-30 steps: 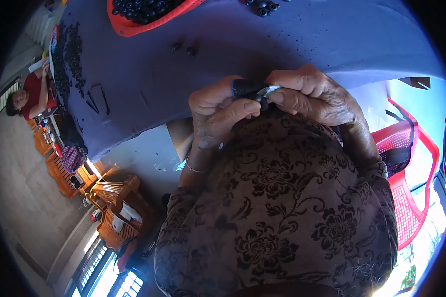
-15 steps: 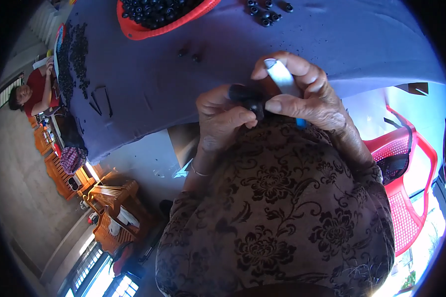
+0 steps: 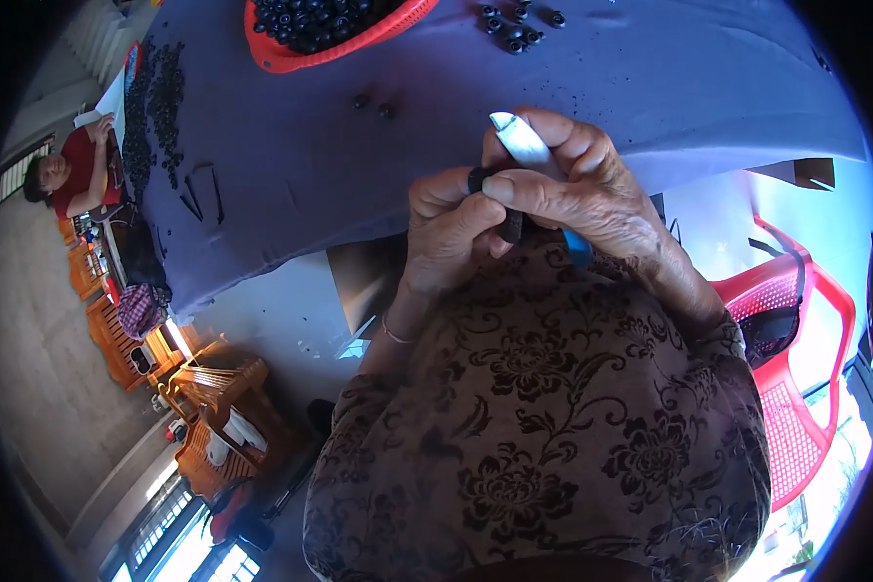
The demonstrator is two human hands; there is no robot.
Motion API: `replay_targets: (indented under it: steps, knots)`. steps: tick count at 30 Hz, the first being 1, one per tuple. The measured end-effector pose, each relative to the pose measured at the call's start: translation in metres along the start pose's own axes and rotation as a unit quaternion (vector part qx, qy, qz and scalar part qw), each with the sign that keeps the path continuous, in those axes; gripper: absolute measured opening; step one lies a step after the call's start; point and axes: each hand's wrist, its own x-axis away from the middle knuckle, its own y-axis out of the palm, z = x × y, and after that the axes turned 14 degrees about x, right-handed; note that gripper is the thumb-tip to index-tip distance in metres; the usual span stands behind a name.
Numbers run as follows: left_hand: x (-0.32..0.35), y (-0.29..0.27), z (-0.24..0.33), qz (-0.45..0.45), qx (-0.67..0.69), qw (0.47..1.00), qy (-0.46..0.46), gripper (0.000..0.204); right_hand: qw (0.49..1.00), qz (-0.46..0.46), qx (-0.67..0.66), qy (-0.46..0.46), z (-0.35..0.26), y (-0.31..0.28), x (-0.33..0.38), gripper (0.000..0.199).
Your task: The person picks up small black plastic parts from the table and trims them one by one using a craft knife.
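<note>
My left hand (image 3: 446,228) is closed, its thumb and fingers pinching a small black piece (image 3: 476,179) that the fingers mostly cover. A dull black patch (image 3: 513,229) shows below the fingers; I cannot tell whether it is a finger cover or part of the piece. My right hand (image 3: 577,189) wraps round a knife with a bright blade (image 3: 522,143) and a blue handle (image 3: 578,248). The blade points up and to the left. My right thumb presses against the black piece beside the left fingertips. Both hands are together above my lap, at the table's near edge.
A dark blue cloth covers the table (image 3: 301,184). On it are a red basket (image 3: 286,64) of black round pieces, several loose pieces (image 3: 514,27), and tweezers-like black tools (image 3: 204,194). A person in red (image 3: 80,170) sits at the far left. A red chair (image 3: 795,388) stands right.
The right thumb and knife have shifted left, closer over the left fingertips. The black piece has turned and is now more covered. Both hands stay closed.
</note>
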Motion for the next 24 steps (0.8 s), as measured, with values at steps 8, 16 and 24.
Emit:
replay_targets:
  steps: [8,16,24]
  knots:
    - [0.013,0.015,-0.004,0.007,-0.011,0.999,-0.032,0.013,0.996,-0.044,-0.016,0.075,-0.002,-0.011,0.016,0.015]
    - [0.024,0.025,0.001,0.030,-0.074,0.993,0.083,0.016,0.979,0.052,0.190,-0.055,-0.002,-0.001,0.030,0.017]
    - [0.033,0.031,0.007,0.010,-0.178,0.976,0.122,0.025,0.870,0.003,0.358,-0.338,0.011,-0.008,0.044,0.013]
